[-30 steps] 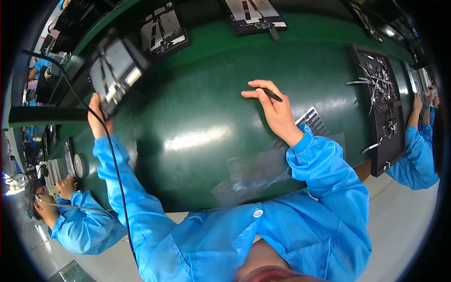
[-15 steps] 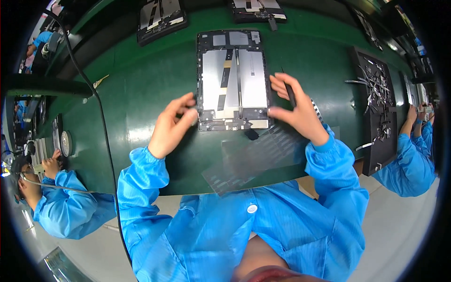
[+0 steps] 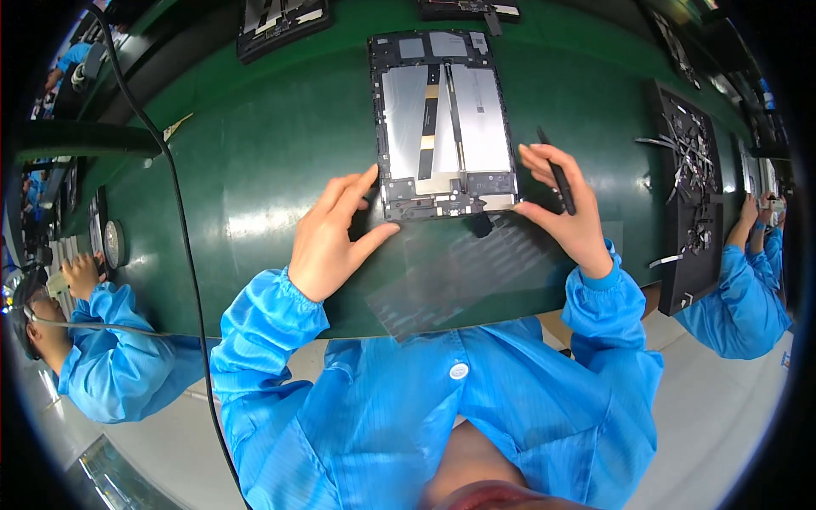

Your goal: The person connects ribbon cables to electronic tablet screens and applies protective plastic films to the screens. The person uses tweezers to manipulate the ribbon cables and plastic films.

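Observation:
An opened tablet [image 3: 483, 119] lies on the table in front of me, its silver inside, black frame and ribbon cables showing. My left hand [image 3: 334, 223] is open at its lower left corner, fingers along the left edge and thumb by the bottom edge. At the lower right corner is my right hand [image 3: 568, 204], its thumb close to the frame. A slim black pen-like tool [image 3: 561, 185] is held in that hand, slanting between the fingers; its exact kind cannot be made out. Just below the tablet sits a small black piece [image 3: 483, 225].
A clear printed plastic sheet [image 3: 416, 293] lies near the table's front edge. At right, a black tray [image 3: 677, 246] holds loose ribbon cables and small parts. More opened tablets [image 3: 280, 25] stand at the back. A black cable [image 3: 181, 204] hangs at left. Co-workers sit on both sides.
The tablet has shifted a little right and away from me. My left hand has spread its fingers against the corner. My right hand still has the black tool, now turned differently.

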Demonstrator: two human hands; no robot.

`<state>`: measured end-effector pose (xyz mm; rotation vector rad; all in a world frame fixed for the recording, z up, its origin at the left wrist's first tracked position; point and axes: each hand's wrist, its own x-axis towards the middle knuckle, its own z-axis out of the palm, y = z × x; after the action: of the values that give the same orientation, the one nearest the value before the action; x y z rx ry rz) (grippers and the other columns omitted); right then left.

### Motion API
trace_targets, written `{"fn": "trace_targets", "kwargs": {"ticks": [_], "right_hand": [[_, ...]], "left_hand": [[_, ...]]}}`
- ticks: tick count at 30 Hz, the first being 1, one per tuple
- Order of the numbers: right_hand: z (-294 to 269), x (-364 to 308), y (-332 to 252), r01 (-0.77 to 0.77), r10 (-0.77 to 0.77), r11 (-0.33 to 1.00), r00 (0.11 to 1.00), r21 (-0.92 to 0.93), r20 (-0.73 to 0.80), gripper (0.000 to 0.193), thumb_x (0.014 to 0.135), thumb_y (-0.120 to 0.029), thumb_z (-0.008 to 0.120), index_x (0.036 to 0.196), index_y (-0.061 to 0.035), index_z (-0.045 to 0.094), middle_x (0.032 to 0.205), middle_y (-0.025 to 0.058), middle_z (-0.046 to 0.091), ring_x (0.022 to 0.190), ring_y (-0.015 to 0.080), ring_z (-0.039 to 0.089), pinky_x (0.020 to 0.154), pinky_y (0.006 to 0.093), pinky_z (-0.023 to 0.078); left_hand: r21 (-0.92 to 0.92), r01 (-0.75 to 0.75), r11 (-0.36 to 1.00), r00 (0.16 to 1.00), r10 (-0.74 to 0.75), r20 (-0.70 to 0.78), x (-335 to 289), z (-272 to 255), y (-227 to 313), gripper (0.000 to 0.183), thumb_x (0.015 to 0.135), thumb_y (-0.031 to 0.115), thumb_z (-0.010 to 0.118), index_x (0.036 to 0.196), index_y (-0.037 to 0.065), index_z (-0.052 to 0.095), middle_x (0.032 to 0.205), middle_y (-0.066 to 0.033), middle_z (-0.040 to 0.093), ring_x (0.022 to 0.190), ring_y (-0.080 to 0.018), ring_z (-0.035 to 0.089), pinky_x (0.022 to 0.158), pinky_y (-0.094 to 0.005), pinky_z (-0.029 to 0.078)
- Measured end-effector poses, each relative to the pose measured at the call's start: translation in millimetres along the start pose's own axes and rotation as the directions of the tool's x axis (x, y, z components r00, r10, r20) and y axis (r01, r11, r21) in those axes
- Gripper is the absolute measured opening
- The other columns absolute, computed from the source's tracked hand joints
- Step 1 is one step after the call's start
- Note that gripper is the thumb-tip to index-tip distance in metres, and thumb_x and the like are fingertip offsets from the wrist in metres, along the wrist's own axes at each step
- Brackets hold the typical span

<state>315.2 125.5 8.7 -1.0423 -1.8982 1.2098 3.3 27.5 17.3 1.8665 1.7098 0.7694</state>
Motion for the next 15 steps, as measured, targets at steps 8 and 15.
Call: {"fn": "trace_targets", "kwargs": {"ticks": [8,15], "right_hand": [[47.5,11.2,-44.0,0.211,-0.205,0.974,0.976,-0.081,0.077,0.044,0.084,0.000,0.073,0.126,-0.0026,0.059,0.118,0.0123,0.071,0.108,0.0261,0.068,0.095,0.0361,0.051],[80.7,29.4,-41.0,0.235,-0.216,0.970,0.954,-0.067,0.207,0.036,0.084,-0.003,0.074,0.118,-0.0027,0.063,0.102,0.0104,0.072,0.098,0.0267,0.070,0.090,0.0362,0.053]], "left_hand": [[0.187,-0.222,0.957,0.964,0.244,-0.108,7.8,5.0,10.4,0.029,0.078,0.005,0.080,0.106,0.006,0.072,0.093,-0.0083,0.066,0.083,-0.0256,0.066,0.070,-0.0333,0.054],[-0.284,0.037,0.958,0.999,-0.028,0.036,9.2,4.3,13.4,0.017,0.081,0.005,0.077,0.099,0.006,0.074,0.087,-0.0047,0.066,0.073,-0.0176,0.063,0.064,-0.0300,0.052]]}}
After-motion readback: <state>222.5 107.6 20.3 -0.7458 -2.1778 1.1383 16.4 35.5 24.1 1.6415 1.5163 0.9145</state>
